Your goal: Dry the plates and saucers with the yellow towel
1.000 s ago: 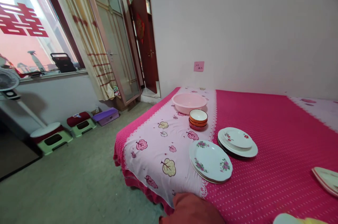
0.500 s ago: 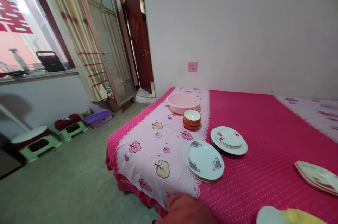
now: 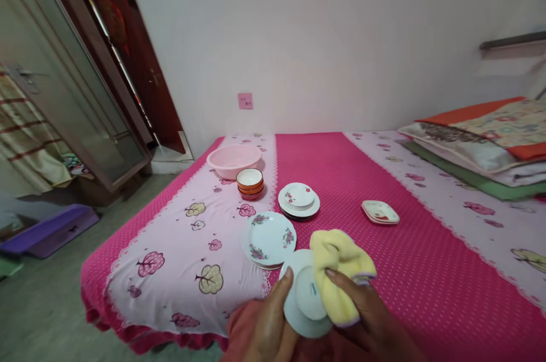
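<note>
My left hand (image 3: pixel 275 316) grips the left rim of a white plate (image 3: pixel 303 322), whose underside with a small blue mark faces me. In my right hand (image 3: pixel 356 299) a yellow cloth (image 3: pixel 339 254) is bunched against the right side of that plate. Just beyond lies a stack of floral plates (image 3: pixel 271 240) with purple flowers. Farther back sits a stack of smaller white plates (image 3: pixel 298 196) with red flowers, resting on larger ones. To the right are squarish dishes (image 3: pixel 379 211).
A stack of orange bowls (image 3: pixel 249 183) stands before a pink basin (image 3: pixel 232 162) on the bed (image 3: pixel 324 163). Folded bedding (image 3: pixel 478 146) is piled at the right. On the floor at left is a purple bin (image 3: pixel 51 234). A pink note (image 3: pixel 245 101) is stuck to the wall.
The view has swung right, bringing the folded bedding into sight. Both hands, with the white plate and yellow cloth, now show at the lower middle; earlier only the plate's and cloth's edges appeared.
</note>
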A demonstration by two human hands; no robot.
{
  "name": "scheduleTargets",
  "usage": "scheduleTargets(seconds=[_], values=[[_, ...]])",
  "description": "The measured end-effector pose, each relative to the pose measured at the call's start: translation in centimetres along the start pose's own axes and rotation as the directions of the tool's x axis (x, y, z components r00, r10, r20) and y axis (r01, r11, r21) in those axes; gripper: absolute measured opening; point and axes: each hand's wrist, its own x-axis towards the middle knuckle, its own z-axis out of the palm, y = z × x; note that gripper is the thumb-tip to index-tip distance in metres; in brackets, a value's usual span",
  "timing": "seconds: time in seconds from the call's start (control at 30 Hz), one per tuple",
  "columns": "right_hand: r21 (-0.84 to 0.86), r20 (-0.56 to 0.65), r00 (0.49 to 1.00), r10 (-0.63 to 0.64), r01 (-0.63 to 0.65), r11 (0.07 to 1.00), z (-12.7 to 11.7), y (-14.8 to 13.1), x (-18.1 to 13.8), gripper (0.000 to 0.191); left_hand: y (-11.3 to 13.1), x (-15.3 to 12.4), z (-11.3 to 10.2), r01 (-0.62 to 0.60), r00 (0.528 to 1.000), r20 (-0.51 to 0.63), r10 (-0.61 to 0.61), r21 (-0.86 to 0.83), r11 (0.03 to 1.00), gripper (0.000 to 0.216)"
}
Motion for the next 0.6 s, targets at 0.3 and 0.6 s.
scheduleTargets(seconds=[0.3,0.6], values=[[-0.292,-0.052,0.979,-0.198,0.175,0.94,-1.7,-2.6,1.2,0.058,-0.3,0.6,-0.4,0.011,0.984,0.18,0.015,-0.146,0.989,0.058],[-0.557,0.132,0.808,-0.574,0.54,0.631,-0.8,-1.4,0.2,0.048,-0.6,0.0,1.4,-0.038,0.987,0.145,0.066,-0.191,0.981,0.041]])
